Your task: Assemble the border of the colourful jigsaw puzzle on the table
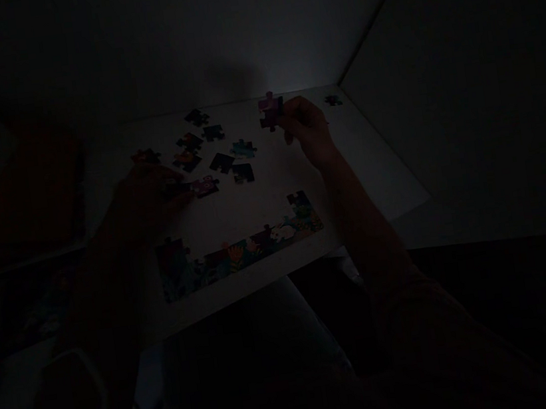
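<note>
- Right hand (307, 130) pinching a purple jigsaw piece (271, 111) between thumb and fingers, raised over the far part of the worktop (272, 198)
- Left hand (146, 198), too dark to read its grip, fingers reaching beside a pink piece (204, 186)
- Loose pieces (222, 163) scattered between both hands
- Joined strip of pieces (239, 249) along the worktop's near edge

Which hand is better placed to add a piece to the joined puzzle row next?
Probably the right hand: it already pinches a purple puzzle piece, and its arm lies beside the end of the joined row. The left hand is dim, reaching a loose piece.
</note>
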The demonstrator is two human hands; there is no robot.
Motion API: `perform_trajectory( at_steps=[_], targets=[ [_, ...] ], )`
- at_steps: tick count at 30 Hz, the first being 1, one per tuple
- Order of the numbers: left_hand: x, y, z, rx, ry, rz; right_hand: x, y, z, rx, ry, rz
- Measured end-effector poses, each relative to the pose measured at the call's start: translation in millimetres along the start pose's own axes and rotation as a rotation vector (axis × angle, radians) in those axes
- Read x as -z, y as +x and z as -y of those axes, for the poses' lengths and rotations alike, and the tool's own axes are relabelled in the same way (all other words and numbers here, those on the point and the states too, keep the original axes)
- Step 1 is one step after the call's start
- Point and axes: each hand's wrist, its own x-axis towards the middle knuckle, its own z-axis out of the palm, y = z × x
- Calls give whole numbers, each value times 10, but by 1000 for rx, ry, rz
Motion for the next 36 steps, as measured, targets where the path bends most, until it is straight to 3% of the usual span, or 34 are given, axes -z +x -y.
perform_trajectory(
  at_steps=[7,16,22,31,36],
  targets=[
    [107,-10,-52,107,83,108,-76,-35,73,-34,-8,7],
    [-63,-43,-239,-6,-1,50,-143,-86,155,28,18,21],
    [-64,-37,-285,-29,-61,19,-187,-98,147,54,33,27],
    [30,-42,-387,31,-235,-15,-142,-103,47,22,-20,70],
    [102,-52,-491,146,-391,-62,-79,-112,53,56,-4,74]
  ],
)
